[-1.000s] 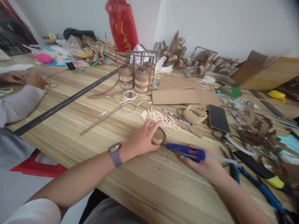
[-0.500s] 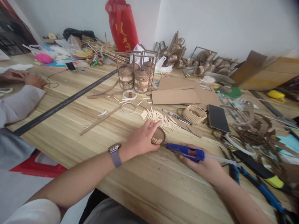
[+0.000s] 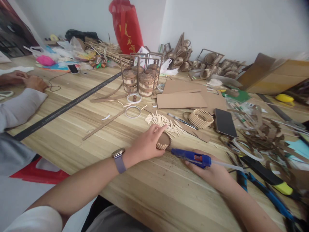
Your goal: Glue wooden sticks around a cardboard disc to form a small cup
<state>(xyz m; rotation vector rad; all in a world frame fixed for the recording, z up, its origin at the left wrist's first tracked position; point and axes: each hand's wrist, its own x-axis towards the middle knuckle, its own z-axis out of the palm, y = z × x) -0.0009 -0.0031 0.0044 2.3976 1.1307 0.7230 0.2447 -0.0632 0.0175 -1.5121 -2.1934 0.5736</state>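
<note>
Left hand (image 3: pixel 147 143) grip clasping cardboard ring (image 3: pixel 164 141); right hand (image 3: pixel 212 172) clutching glue gun (image 3: pixel 191 157).

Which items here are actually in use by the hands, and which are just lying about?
In use:
left hand on the small round cardboard piece edged with sticks
right hand holding the blue glue gun
loose pale wooden sticks

Lying about:
black phone
finished stick ring
brown cardboard sheets
red bag

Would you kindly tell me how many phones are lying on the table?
2: a dark phone right of the open stick basket, and another phone at the far left by the pink bundle. Clutter may hide others.
</note>
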